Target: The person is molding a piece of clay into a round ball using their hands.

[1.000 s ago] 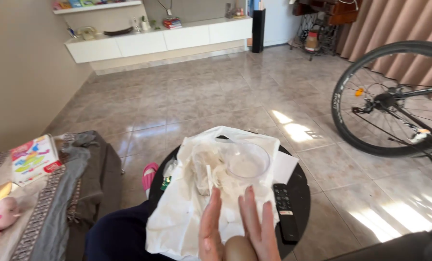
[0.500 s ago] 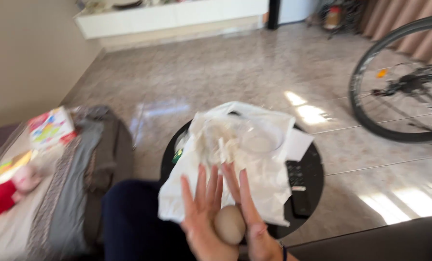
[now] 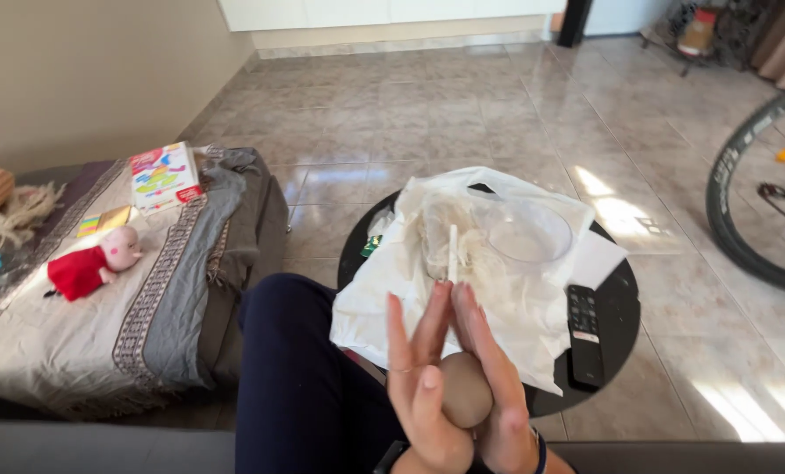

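The left hand (image 3: 423, 386) and right hand (image 3: 489, 386) press flat together around a brown dough ball (image 3: 464, 391), fingers straight, above the lap. Just beyond, a round black table (image 3: 616, 307) carries a white plastic sheet (image 3: 410, 290), a clear bowl (image 3: 528, 233) and a remote control (image 3: 585, 333)

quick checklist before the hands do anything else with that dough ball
1. Dough ball pressed between both palms: ok.
2. Left hand and right hand flat, fingers straight: ok.
3. Clear bowl upright on the white plastic sheet: ok.
4. Sheet covers the round black table under the hands: not ok, the hands are over the lap, off its near edge.
5. Remote clear of the sheet: not ok, it touches the edge.
6. Bowl contents: cannot tell.
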